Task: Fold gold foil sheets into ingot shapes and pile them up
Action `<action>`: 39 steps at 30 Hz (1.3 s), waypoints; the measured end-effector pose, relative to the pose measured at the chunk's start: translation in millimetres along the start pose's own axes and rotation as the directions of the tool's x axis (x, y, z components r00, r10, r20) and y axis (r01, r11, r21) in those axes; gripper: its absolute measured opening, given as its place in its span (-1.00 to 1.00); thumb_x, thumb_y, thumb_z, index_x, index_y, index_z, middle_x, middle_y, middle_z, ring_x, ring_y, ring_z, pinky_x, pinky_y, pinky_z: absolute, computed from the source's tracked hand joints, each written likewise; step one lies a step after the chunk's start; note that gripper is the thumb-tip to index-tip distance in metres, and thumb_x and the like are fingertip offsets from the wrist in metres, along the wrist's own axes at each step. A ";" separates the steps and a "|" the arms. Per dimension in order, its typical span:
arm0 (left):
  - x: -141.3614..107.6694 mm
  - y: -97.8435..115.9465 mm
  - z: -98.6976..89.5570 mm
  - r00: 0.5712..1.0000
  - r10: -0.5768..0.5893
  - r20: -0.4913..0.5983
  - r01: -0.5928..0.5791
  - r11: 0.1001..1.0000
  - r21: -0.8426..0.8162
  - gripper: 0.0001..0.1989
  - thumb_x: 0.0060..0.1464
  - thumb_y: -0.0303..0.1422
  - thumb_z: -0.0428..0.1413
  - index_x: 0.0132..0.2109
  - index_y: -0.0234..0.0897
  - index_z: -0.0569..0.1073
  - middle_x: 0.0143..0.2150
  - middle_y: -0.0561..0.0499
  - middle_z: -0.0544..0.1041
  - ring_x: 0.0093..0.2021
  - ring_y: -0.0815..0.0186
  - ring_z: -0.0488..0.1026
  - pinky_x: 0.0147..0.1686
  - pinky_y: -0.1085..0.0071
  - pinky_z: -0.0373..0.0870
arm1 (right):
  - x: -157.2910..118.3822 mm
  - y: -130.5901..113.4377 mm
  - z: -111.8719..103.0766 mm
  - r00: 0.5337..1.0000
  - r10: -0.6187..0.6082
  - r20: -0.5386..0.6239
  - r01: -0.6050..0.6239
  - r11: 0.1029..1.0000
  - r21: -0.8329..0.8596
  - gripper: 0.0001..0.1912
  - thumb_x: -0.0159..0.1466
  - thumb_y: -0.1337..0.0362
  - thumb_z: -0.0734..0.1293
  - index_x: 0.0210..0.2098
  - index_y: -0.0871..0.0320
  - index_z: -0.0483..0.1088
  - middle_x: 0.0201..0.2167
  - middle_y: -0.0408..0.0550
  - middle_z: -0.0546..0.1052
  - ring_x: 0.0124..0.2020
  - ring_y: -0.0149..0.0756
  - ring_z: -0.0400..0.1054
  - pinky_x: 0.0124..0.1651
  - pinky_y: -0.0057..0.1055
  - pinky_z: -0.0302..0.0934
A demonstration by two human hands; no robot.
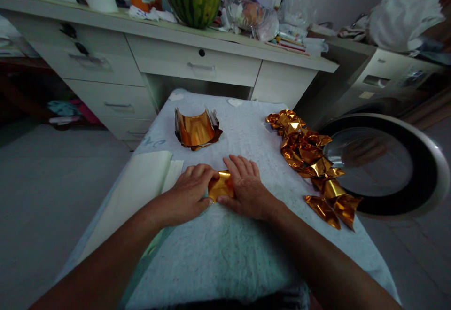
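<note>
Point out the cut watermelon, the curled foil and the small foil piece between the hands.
Cut watermelon (pixel 193 1): head view, striped rind.
Curled foil (pixel 195 130): head view, inner curved face.
Small foil piece (pixel 221 186): head view, middle of its exposed surface.

On our tablecloth (pixel 225 249), we have a foil stack (pixel 195 130) behind the foil sheet (pixel 221 188). Right of it lies a foil heap (pixel 303 152); left, paper (pixel 136 178).

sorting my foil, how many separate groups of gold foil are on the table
3: the curved stack at far left, the piece between left hand and right hand, and the heap along the right. More could be hidden.
</note>
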State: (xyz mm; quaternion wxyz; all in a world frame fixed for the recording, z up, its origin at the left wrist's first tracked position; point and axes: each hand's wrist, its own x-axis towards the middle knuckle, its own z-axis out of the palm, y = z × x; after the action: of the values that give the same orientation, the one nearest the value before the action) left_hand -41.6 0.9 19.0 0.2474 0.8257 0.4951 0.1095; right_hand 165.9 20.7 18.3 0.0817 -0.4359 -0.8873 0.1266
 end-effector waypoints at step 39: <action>5.9 20.6 -2.2 0.992 0.062 -0.109 -0.048 0.990 0.132 -0.73 -0.06 -0.23 0.29 -0.21 -0.18 0.46 -0.09 0.00 0.42 -0.05 0.08 0.28 -0.08 0.14 0.15 | -5.5 27.9 -26.4 0.975 -0.219 0.045 0.206 0.958 0.197 -0.81 0.21 0.25 0.42 -0.20 0.13 0.40 -0.19 -0.04 0.44 -0.16 -0.23 0.25 -0.09 -0.30 0.08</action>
State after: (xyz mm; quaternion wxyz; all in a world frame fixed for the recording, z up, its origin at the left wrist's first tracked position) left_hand -23.9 -1.2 31.1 0.1619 0.8458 0.4913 0.1307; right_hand 197.0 36.9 35.1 0.1071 -0.3236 -0.9149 0.2161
